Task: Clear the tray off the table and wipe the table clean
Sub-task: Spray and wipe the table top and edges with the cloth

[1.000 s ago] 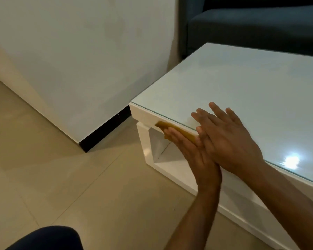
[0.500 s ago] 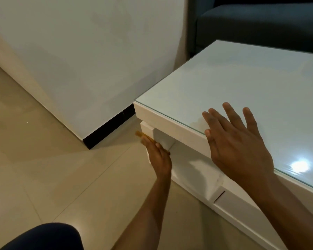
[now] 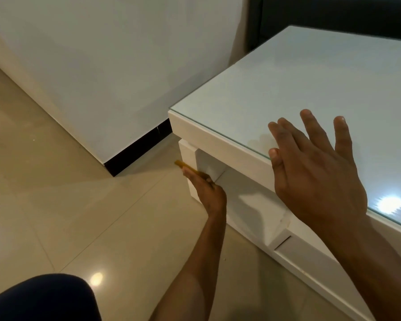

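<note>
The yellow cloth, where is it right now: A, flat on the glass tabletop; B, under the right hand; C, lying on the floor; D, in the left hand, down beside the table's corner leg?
D: the yellow cloth sticks out of the left hand, low beside the table leg.

Our right hand (image 3: 317,179) spreads flat at the glass-topped table (image 3: 287,89) edge. Our left hand (image 3: 206,191), below the table corner, holds a thin yellow cloth (image 3: 183,166).
</note>
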